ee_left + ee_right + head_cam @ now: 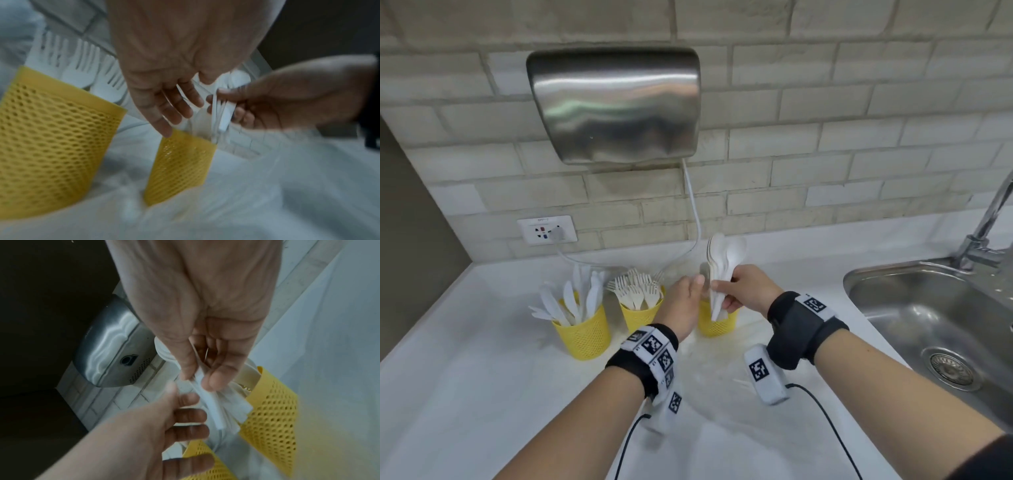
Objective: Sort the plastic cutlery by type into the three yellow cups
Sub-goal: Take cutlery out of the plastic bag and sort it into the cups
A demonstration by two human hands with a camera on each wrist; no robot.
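Note:
Three yellow mesh cups stand in a row on the white counter. The left cup (585,334) holds white knives (575,301). The middle cup (640,317) (51,139) is full of white forks (635,287) (82,68). Over the right cup (717,323) (180,168) (273,412), my right hand (736,291) (246,107) (205,376) grips a bunch of white spoons (724,263) (218,405) by the handles, bowls up, handle ends at the cup's mouth. My left hand (685,301) (168,110) (180,418) hovers just left of the bunch with loose fingers, holding nothing.
A steel hand dryer (616,106) (111,352) hangs on the tiled wall above the cups, its white cable (693,212) running down to the counter. A wall socket (548,230) sits at the back left. A steel sink (935,325) with a tap (986,226) lies to the right.

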